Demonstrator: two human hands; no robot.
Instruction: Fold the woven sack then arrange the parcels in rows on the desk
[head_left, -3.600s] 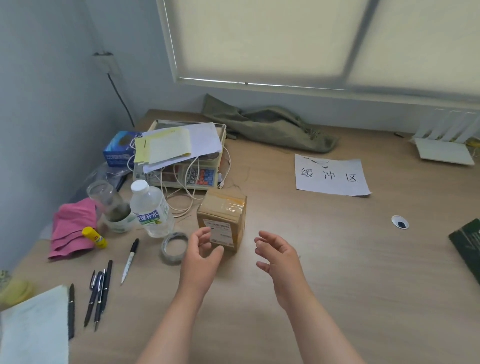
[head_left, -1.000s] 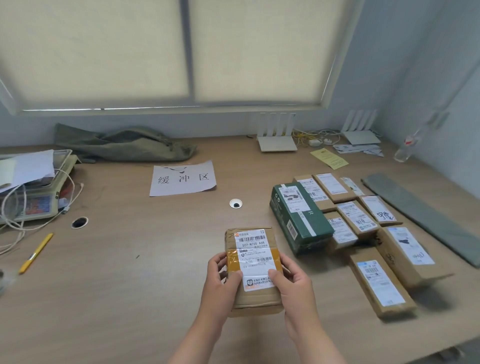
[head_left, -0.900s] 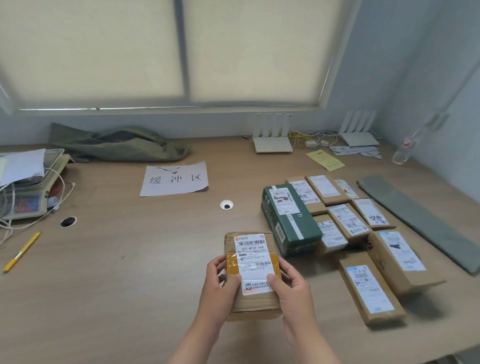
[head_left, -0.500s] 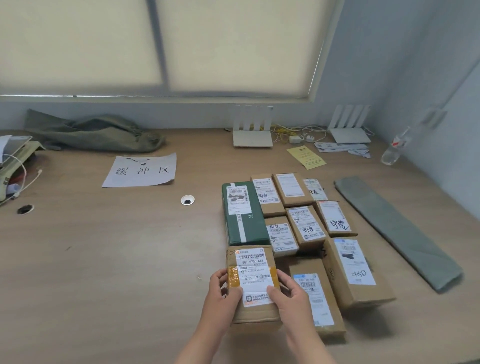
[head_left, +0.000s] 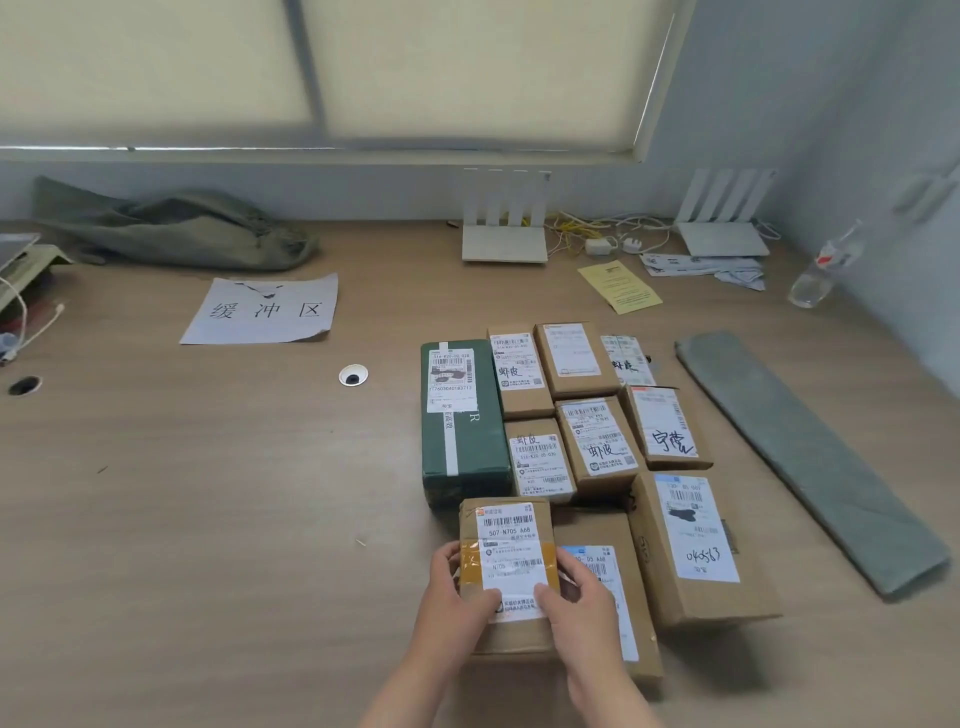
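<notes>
Folded sack (head_left: 810, 457) lies at the table's (head_left: 208, 519) right. Parcel rows are under way. Left hand (head_left: 452, 597) and right hand (head_left: 582, 603) grip a brown parcel (head_left: 506, 535) by its sides, just in front of the green box (head_left: 462, 441). Next, I'd judge: square it to the row, let go.

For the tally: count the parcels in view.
10 parcels: green box leftmost; three behind; three mid-row; three in front, the leftmost gripped by left hand and right hand. None seems hidden.
</notes>
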